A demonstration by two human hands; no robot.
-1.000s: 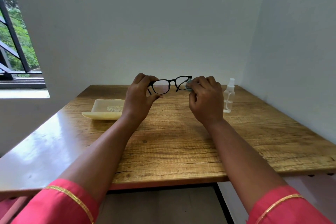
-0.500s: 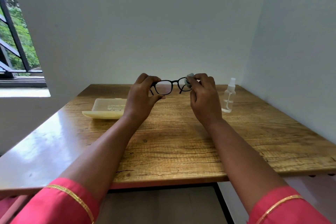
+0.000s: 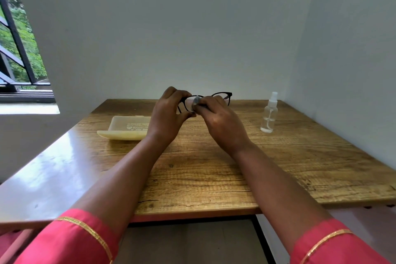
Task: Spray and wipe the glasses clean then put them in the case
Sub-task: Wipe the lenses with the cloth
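Black-framed glasses point(image 3: 224, 94) are held up above the far part of the wooden table point(image 3: 214, 173). My left hand point(image 3: 169, 117) grips their left end with curled fingers and thumb. My right hand point(image 3: 222, 124) pinches a small grey-white cloth point(image 3: 196, 100) against the left lens; most of the cloth is hidden by the fingers. The right lens sticks out free beyond my right hand. A cream glasses case point(image 3: 126, 127) lies flat on the table to the left. A clear spray bottle point(image 3: 269, 113) stands upright at the right.
White walls close off the table at the back and on the right. A window with dark bars point(image 3: 15, 49) is at the far left. The table's front edge runs just above my pink sleeves point(image 3: 70, 240).
My right hand with the cloth has moved left, from the right lens to the left lens. The glasses have shifted slightly rightward in the view; my left hand keeps its grip.
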